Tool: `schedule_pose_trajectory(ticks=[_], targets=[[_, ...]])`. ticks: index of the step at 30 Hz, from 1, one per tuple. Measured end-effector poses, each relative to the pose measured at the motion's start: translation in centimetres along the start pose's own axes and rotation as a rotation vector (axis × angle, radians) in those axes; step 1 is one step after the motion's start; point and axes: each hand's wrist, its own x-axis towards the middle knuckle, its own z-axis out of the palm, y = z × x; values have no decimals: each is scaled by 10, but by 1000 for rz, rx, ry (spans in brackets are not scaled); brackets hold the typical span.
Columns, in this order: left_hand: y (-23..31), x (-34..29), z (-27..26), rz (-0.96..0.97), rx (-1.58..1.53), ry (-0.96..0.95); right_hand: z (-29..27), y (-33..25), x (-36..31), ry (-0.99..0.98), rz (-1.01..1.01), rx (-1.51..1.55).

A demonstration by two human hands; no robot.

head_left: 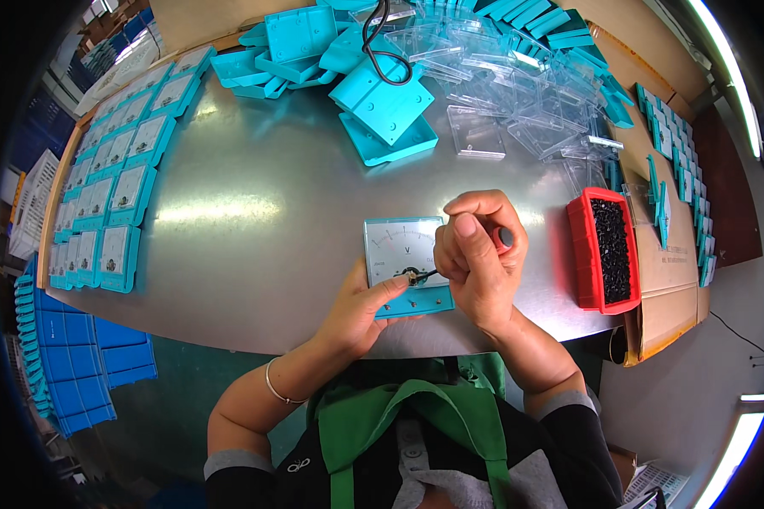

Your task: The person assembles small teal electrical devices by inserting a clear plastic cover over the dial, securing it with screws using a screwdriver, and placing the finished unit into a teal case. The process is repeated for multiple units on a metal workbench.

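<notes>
A panel voltmeter [399, 246] with a white dial and a teal base sits at the middle of the metal table, near its front edge. My left hand [361, 305] grips its lower left side, the thumb lying close to the small mechanism [413, 276] below the dial. In my right hand [484, 263] is a screwdriver [505, 237] with a red and black handle, the fingers wrapped round it. Its dark shaft slants down and left, the tip at or near that mechanism. My right fingers hide part of the meter's right side.
Rows of teal meters [127, 187] line the left edge. Teal housings [386, 102] and clear plastic covers [477, 131] pile up at the back, a black cable [390, 58] over them. At right stands a red bin [581, 254] of small black parts, beside cardboard [666, 288] and more meters [688, 170].
</notes>
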Motion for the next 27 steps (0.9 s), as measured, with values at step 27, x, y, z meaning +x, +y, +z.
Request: schedule_pose_trajectory(ticks=[27], targets=[[26,-16,20,80,-110,-252,-45,8,-58,-66,611,6]])
